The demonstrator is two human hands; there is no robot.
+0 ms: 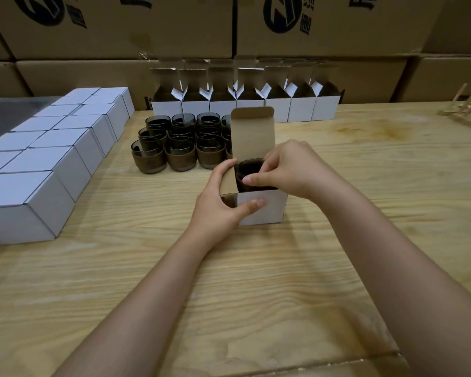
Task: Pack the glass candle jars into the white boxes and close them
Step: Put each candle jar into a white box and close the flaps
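A small white box stands open on the wooden table, its brown lid flap upright. A dark glass candle jar sits inside it, rim showing. My left hand grips the box's left side flap and front wall, thumb on the white front. My right hand is over the box's right side, fingers curled at the jar's rim and the right flap. Several more dark jars with brown bands stand in rows behind the box.
Several closed white boxes lie in rows at the left. A row of open white boxes stands at the back against stacked brown cartons. A wooden rack is at the far right.
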